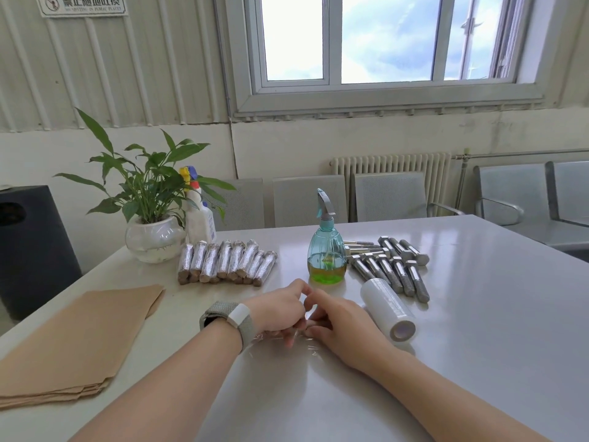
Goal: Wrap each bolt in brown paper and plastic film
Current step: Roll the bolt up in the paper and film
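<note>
My left hand [278,311] and my right hand [342,322] meet at the table's middle, fingers curled round something between them that stays hidden. A sheet of clear plastic film [280,349] lies crinkled on the table under and just in front of the hands. The film roll [389,309] lies to the right of my right hand. Several bare steel bolts [395,266] lie behind the roll. A row of several wrapped bolts [228,262] lies at the back left. A stack of brown paper sheets [76,339] sits at the left.
A teal spray bottle [326,250] with green liquid stands behind my hands. A potted plant [153,231] and a white spray bottle [197,215] stand at the back left corner. Metal chairs [389,196] line the table's far side. The white table [478,330] extends right.
</note>
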A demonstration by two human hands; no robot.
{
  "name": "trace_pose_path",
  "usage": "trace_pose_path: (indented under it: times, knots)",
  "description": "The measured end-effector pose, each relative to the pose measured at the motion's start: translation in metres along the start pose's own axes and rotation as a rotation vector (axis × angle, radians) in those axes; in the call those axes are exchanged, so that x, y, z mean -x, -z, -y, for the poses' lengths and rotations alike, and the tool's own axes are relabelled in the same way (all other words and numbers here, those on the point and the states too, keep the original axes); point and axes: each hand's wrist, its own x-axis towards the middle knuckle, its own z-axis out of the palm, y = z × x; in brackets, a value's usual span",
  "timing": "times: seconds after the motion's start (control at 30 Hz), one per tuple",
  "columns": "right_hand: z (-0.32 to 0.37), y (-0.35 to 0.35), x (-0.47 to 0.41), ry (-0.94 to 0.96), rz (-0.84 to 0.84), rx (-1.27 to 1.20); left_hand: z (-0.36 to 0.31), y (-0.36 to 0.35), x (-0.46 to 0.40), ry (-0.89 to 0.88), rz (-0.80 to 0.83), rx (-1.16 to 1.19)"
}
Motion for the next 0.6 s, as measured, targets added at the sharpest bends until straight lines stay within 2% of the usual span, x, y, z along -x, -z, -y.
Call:
trace_pose_path:
  times: [0.13, 0.3, 0.6]
  knots:
    - [0.0, 0.001, 0.0, 0.007, -0.003, -0.007, 0.002, 0.0, 0.0, 0.012, -0.01, 0.094]
    - [-0.001, 0.0, -0.001, 0.013, 0.012, -0.026, 0.001, -0.007, 0.001, -0.001, -0.046, 0.086]
    - [-0.002, 0.001, 0.0, 0.0, -0.026, -0.003, 0.016, -0.009, 0.002, -0.036, -0.189, 0.229]
